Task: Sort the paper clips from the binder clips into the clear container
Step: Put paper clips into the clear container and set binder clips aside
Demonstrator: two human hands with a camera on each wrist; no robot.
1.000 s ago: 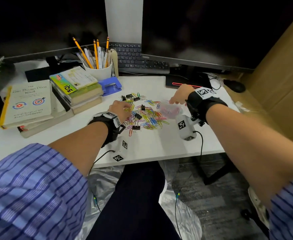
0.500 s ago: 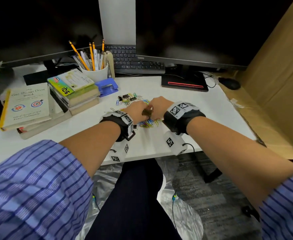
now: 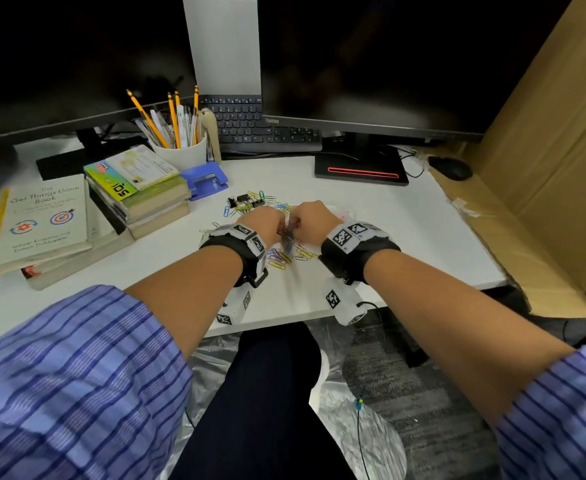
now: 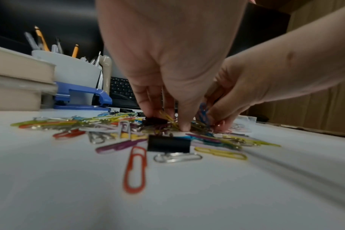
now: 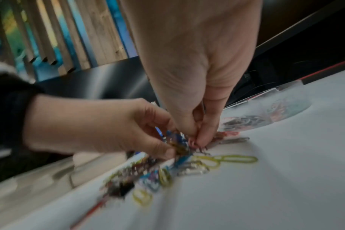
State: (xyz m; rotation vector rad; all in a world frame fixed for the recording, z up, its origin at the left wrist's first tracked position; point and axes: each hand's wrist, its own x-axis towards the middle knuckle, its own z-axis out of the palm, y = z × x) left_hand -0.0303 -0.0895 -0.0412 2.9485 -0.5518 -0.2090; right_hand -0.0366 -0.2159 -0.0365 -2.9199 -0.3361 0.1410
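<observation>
A pile of coloured paper clips lies on the white desk, with black binder clips mixed in: one near my left wrist, a small group at the far side. My left hand and right hand meet over the pile's middle. My left hand's fingertips pinch a bunch of clips. Right beside them, my right hand's fingertips pinch clips too, a blue one among them. The clear container, with some clips inside, sits just beyond my right hand.
Two stacks of books and a blue hole punch stand left of the pile. Behind are a white pencil cup, a keyboard and a monitor base. A cardboard sheet rises on the right.
My right hand has come left from the clear container to the pile and joined my left hand. Both hands now pinch clips at the pile's middle.
</observation>
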